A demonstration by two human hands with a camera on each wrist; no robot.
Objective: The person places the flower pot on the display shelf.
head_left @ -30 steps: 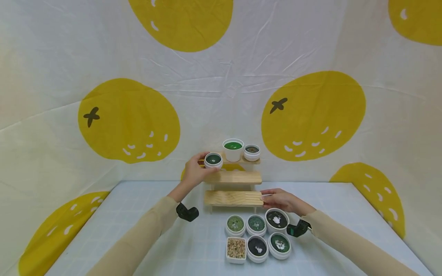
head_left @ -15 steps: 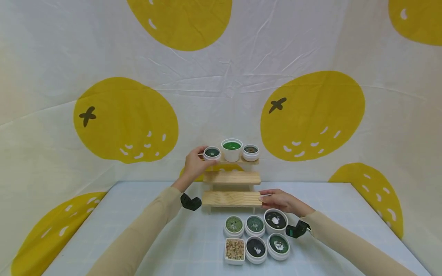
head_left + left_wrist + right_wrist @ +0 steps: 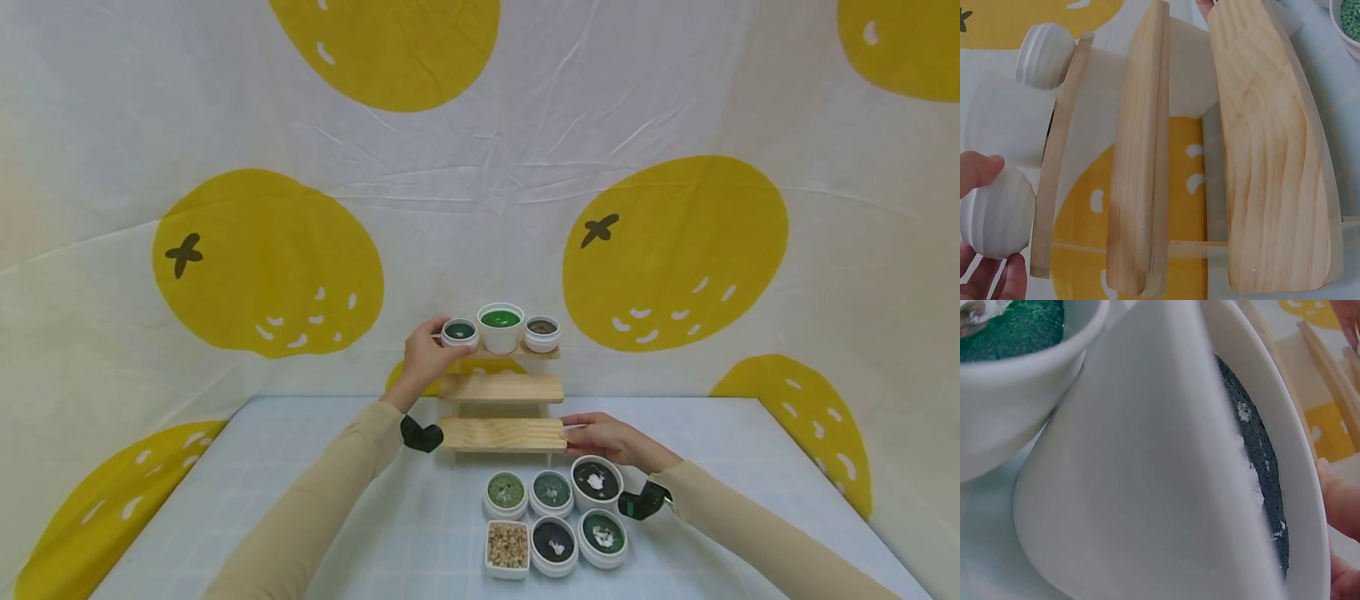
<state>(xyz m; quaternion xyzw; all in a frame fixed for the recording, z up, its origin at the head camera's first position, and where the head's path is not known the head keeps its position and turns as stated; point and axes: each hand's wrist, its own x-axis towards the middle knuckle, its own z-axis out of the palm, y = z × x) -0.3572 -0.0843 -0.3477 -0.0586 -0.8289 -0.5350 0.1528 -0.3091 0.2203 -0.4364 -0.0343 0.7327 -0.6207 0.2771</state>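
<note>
My left hand holds a small white pot with dark green contents, right at the left end of the top step of a three-step wooden display stand. In the left wrist view, thumb and fingers wrap around this white pot, whose base is against the step's surface. A larger white cup with bright green contents and a small white pot with brownish contents share that step. My right hand grips the right end of the stand's lowest step, thumb and fingers at its edge.
Before the stand, several white pots stand close together on the pale cloth, among them a larger bowl with dark contents under the right wrist and a square dish of tan bits. A yellow-patterned cloth hangs behind.
My left hand has raised the small pot slightly and brought it back onto the top step, beside the larger cup. The right hand stays at the lowest step.
</note>
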